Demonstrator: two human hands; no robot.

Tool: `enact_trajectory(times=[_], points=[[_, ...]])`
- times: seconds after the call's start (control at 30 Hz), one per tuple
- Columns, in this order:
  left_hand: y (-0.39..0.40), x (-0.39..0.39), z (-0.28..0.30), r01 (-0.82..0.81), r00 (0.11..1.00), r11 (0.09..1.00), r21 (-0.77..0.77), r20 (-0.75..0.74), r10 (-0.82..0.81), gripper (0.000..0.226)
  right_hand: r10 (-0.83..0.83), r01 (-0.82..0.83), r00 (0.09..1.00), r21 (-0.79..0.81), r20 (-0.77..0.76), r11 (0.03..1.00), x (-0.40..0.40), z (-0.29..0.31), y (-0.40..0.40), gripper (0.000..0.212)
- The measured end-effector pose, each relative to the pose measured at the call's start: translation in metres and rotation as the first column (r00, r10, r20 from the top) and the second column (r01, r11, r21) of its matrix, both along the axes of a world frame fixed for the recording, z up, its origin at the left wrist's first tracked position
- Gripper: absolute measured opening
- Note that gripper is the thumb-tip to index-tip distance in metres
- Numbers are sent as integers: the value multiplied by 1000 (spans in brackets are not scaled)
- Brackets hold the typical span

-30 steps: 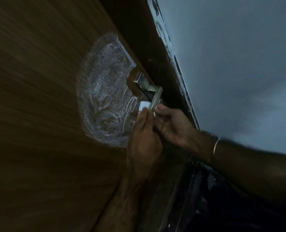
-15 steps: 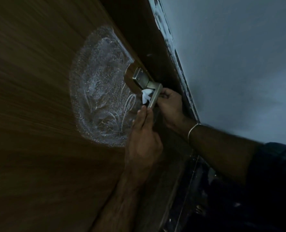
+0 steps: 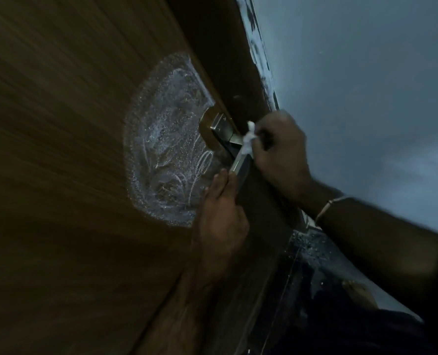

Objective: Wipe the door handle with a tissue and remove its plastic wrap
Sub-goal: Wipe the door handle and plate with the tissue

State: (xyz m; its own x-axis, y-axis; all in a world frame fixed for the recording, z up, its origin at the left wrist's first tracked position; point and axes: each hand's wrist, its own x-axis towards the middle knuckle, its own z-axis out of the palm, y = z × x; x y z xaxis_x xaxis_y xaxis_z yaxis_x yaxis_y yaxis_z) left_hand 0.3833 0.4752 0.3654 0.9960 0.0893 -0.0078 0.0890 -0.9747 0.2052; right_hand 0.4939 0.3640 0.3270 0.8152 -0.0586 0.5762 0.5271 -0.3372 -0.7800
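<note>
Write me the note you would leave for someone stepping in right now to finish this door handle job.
Left hand: fingers against the lower end of the door handle, steadying it; whether it grips cannot be told.
Right hand: pinching a white tissue against the handle's upper part.
The door beside the handle carries a whitish, streaky patch.
Done: wiping looks under way.
Left: finish wiping, then take off the plastic wrap; the dim picture does not show whether any wrap is on the handle.
</note>
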Motion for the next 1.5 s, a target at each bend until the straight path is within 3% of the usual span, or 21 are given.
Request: enact_trajectory(times=[0.03, 0.1, 0.2, 0.3, 0.4, 0.5, 0.63, 0.77, 0.93, 1.1, 1.2, 1.27, 1.3, 1.33, 1.37, 1.4, 1.43, 1.5], points=[[0, 0, 0, 1, 1000, 1000, 4, 3, -1, 64, 92, -82, 993, -143, 71, 986, 8, 7, 5, 5], [-1, -1, 2, -7, 1000, 1000, 3, 14, 7, 64, 263, -215, 963, -403, 66, 889, 16, 11, 13, 13], [-3, -1, 4, -17, 1000, 1000, -15, 15, 17, 64, 354, -325, 934, -522, -47, 789, 5, 4, 5, 29], [-3, 1, 4, -24, 1000, 999, -22, 1, 24, 64, 413, -357, 909, -605, -50, 712, -5, -4, -7, 42], [-4, 2, 5, -42, 999, 999, -18, -8, 42, 64, 355, -358, 928, -542, -115, 760, 15, 7, -3, 31], [-4, 1, 5, -38, 999, 999, -13, -9, 38, 62, 387, -366, 921, -449, -50, 815, 17, 9, -6, 22], [-5, 2, 6, -39, 999, 999, -3, -2, 39, 62, 409, -368, 911, -540, -47, 757, 16, 9, -16, 26], [-6, 2, 7, -37, 999, 999, 18, -1, 37, 62, 306, -305, 948, -534, -88, 789, 25, 18, -5, 22], [-8, 1, 13, -10, 1000, 1000, 23, 20, 10, 60, 337, -253, 942, -680, -10, 688, -4, 12, -10, 23], [-8, 1, 11, -37, 999, 999, 36, 20, 36, 58, 239, -217, 969, -651, -55, 727, 22, 24, 5, 17], [-6, 3, 12, -10, 999, 999, 48, 46, 8, 49, 174, -227, 973, -466, -153, 855, 6, 4, -11, 18], [-4, 6, 14, -8, 997, 997, 72, 79, 2, 40, 166, -237, 908, -145, -384, 961, -17, -8, -12, 20], [-4, 7, 15, -7, 996, 997, 77, 92, -1, 36, 239, -207, 814, 121, -529, 971, -27, -11, -7, 20], [-3, 8, 15, -8, 995, 997, 74, 103, 0, 35, 390, -125, 689, 430, -611, 894, -32, -9, 0, 22], [-2, 8, 17, -13, 994, 998, 64, 106, 6, 34, 556, 3, 580, 684, -595, 730, -32, -7, 7, 25], [-1, 8, 17, -14, 995, 999, 53, 101, 9, 34, 672, 119, 524, 826, -523, 550, -29, -4, 11, 28], [-1, 9, 18, -7, 996, 999, 41, 93, 3, 33, 719, 193, 500, 872, -482, 450, -26, -4, 16, 29], [0, 10, 21, -2, 996, 1000, 11, 89, 1, 29, 733, 233, 474, 872, -488, 431, -38, -4, 22, 23]])
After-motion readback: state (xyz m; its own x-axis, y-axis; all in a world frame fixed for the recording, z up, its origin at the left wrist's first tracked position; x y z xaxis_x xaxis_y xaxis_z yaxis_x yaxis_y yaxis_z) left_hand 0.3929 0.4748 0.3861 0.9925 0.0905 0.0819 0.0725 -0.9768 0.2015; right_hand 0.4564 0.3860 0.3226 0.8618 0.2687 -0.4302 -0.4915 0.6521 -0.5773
